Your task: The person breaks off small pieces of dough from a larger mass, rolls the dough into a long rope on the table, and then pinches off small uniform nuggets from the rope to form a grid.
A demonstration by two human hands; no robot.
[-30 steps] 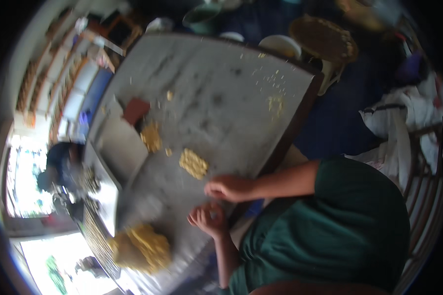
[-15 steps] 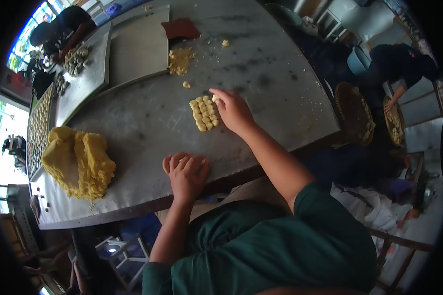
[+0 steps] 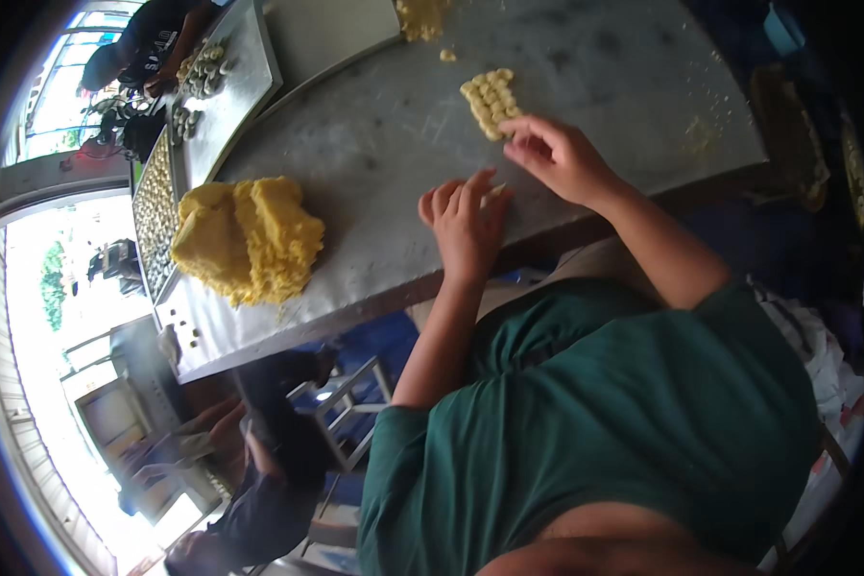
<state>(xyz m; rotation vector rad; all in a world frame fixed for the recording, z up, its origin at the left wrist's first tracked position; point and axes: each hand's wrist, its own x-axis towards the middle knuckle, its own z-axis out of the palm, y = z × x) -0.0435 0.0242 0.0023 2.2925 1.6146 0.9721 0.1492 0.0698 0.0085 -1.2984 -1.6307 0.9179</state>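
Observation:
A tight cluster of small yellow dough balls (image 3: 490,99) lies in rows on the metal table. My right hand (image 3: 568,163) is just at the cluster's near end, fingers curved and thumb apart from them; I see nothing held in it. Closer to the table's front edge, my left hand (image 3: 464,219) has its fingers bent over a small pale piece of dough (image 3: 493,195), partly hidden between fingers and thumb. A big crumbly mound of yellow dough (image 3: 250,240) sits on the table to the left of my hands.
One loose dough bit (image 3: 447,56) and yellow crumbs (image 3: 422,17) lie beyond. Metal trays (image 3: 331,34) stand at the far left, and one tray (image 3: 154,206) holds rows of small pieces. People are at the upper left (image 3: 154,43) and lower left (image 3: 269,499), beside a stool (image 3: 355,408).
The view has swung left, so the table sits farther right. My right hand has come from the cluster's far right corner to its near end. My left hand has risen, a pale piece now in it.

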